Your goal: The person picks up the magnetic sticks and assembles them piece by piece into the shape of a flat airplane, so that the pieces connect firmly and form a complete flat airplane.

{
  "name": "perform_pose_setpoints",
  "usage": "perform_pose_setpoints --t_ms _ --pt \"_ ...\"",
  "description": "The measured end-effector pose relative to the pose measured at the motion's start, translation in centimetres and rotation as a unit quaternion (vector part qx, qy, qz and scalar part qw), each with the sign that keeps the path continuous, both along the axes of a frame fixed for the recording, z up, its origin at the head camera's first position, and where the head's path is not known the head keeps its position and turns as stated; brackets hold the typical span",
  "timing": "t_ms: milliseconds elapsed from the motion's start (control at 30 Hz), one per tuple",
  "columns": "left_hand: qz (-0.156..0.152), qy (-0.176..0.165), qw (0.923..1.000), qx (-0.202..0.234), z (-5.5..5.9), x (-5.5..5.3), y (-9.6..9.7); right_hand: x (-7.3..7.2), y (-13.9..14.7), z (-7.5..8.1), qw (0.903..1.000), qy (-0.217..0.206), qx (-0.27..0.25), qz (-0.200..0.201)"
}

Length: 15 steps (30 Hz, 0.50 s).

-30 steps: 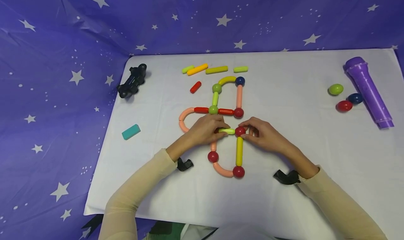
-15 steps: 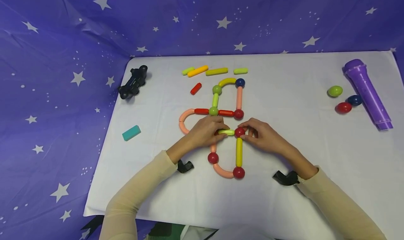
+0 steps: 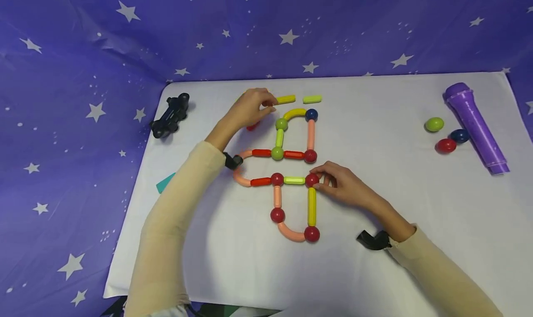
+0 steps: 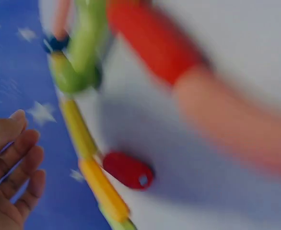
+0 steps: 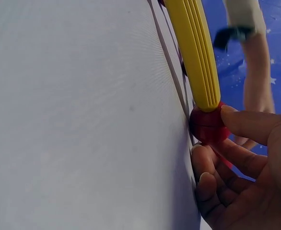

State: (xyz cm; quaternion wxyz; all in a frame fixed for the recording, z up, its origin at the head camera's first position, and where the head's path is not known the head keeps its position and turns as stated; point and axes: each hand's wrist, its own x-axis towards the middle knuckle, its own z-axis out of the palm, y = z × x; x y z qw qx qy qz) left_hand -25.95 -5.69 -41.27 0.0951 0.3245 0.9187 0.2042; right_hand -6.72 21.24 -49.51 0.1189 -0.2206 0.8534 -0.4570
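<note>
My right hand (image 3: pixel 339 183) pinches a red ball (image 3: pixel 312 180) between thumb and fingers. That ball joins a light green rod (image 3: pixel 294 180) and a long yellow rod (image 3: pixel 312 207), part of a flat figure of magnetic rods and balls. In the right wrist view the thumb presses the red ball (image 5: pixel 208 125) beside the yellow rod's end. My left hand (image 3: pixel 251 108) is over the loose rods at the back, its fingers relaxed and nothing held. Partly hidden beneath it are a short red rod (image 3: pixel 253 127) and an orange rod (image 4: pixel 104 189), the latter plain in the left wrist view.
Loose yellow (image 3: pixel 286 99) and light green (image 3: pixel 312 99) rods lie along the back. A black game controller (image 3: pixel 170 115) is at the far left, near a teal block (image 3: pixel 165 183). On the right are a purple tube (image 3: pixel 476 129) and green, blue and red balls (image 3: pixel 446 146).
My left hand has let go of the light green rod in the figure and moved up and away to the loose rods. The right hand stays on the red ball.
</note>
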Motion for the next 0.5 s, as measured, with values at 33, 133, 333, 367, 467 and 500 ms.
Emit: perform_pose_setpoints --t_ms 33,133,333,367,467,500 --pt "0.005 -0.004 0.9998 -0.020 -0.2 -1.2 0.1 0.1 0.0 -0.1 1.0000 -0.001 -0.003 0.000" --pt "0.014 -0.020 0.9971 -0.072 -1.2 -3.5 0.6 0.5 0.2 -0.4 1.0000 -0.003 -0.004 -0.002" --pt "0.004 -0.016 0.9900 -0.140 -2.7 -4.8 1.5 1.3 1.8 -0.4 0.9996 0.018 0.006 -0.021" --pt "0.002 -0.011 0.9893 -0.145 -2.7 -4.8 1.7 1.5 2.3 -0.4 0.9993 0.025 0.007 -0.025" --pt "0.008 0.013 0.9905 -0.137 -2.1 -4.5 1.9 1.9 3.8 -0.4 0.9981 0.042 0.009 -0.045" --pt "0.011 0.027 0.9906 -0.134 -1.7 -4.2 1.9 2.0 4.4 -0.4 0.9975 0.047 0.012 -0.051"
